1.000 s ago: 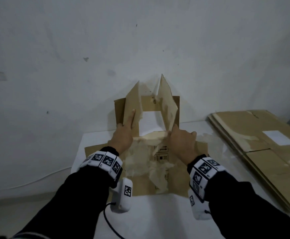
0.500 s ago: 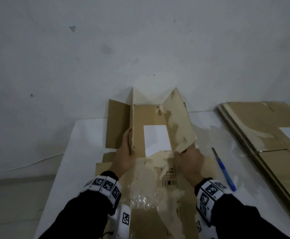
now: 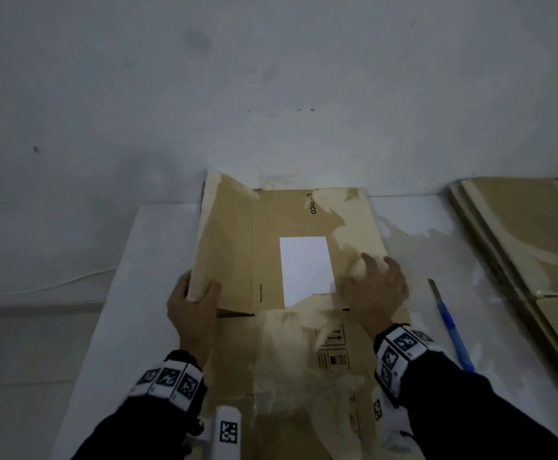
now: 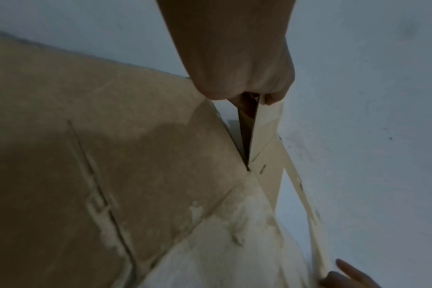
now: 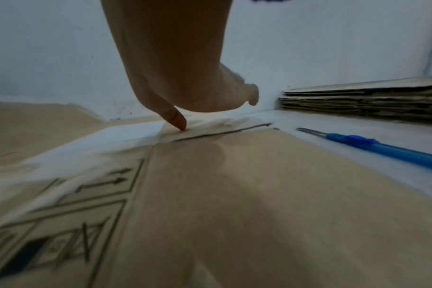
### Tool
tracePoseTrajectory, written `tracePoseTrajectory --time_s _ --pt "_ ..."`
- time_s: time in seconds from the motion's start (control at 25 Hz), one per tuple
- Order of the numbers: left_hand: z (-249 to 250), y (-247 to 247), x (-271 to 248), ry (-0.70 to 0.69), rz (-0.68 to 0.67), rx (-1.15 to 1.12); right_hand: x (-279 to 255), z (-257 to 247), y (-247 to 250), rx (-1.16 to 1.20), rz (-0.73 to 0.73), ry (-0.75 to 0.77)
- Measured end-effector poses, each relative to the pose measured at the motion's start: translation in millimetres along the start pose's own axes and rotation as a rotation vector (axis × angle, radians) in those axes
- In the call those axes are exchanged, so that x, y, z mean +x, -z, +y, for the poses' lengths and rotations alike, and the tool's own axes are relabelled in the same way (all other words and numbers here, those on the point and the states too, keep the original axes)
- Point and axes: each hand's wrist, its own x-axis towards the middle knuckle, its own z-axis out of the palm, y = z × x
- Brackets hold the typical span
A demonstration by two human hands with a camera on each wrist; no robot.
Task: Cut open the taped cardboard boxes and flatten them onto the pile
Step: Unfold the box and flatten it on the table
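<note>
The cardboard box (image 3: 290, 260), cut open and nearly flat, lay in the middle of the white surface (image 3: 144, 260) with its far edge against the wall at 12 o'clock. The left hand (image 3: 189, 310) had its thumb and fingers (image 3: 209, 288) curled round the near end of the raised left flap (image 3: 224, 240), while the right hand (image 3: 375, 290) pressed spread, nearly straight fingers down on the right flap, holding nothing. At 3 o'clock a blue knife (image 3: 451, 330) lay just beside the box, and beyond it sat the pile of flattened boxes (image 3: 536, 234).
</note>
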Motion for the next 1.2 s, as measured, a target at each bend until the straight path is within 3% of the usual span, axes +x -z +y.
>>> tracePoseTrajectory --time_s 0.08,0.16,0.24,0.36,0.48,0.56,0.68,0.8,1.04,1.2 --pt "-12.6 8.5 -0.5 0.080 0.019 -0.023 4.1 -8.1 -11.6 -0.077 -0.076 0.178" --pt "-21.7 16.1 7.7 0.177 -0.002 0.106 4.5 -21.9 -23.3 -0.102 -0.171 0.336" --pt "-19.7 16.4 16.5 0.178 -0.101 0.383 0.3 -36.7 -39.5 -0.155 -0.272 0.437" --pt "-0.5 -12.4 15.8 0.087 -0.301 0.954 0.3 -59.8 -57.2 -0.186 -0.305 0.579" --pt "8.7 -51.9 23.3 0.337 -0.568 1.408 19.5 -84.6 -75.9 -0.144 -0.370 0.678" --pt "15.5 -71.8 42.2 0.329 -0.666 1.556 37.8 -98.4 -86.7 -0.155 -0.407 0.716" --pt "19.8 -107.8 83.0 -0.093 -0.804 1.245 67.6 -111.3 -100.8 -0.187 -0.437 0.751" --pt "9.9 -142.5 113.6 -0.344 -0.859 1.082 100.5 -114.0 -105.6 -0.209 -0.401 0.739" --pt "-34.2 -148.8 115.6 -0.549 -0.599 1.103 142.1 -48.1 -81.6 -0.233 -0.323 0.484" --pt "-32.6 -152.3 114.5 -0.546 -0.561 1.084 137.8 -38.2 -78.2 -0.252 -0.265 0.457"
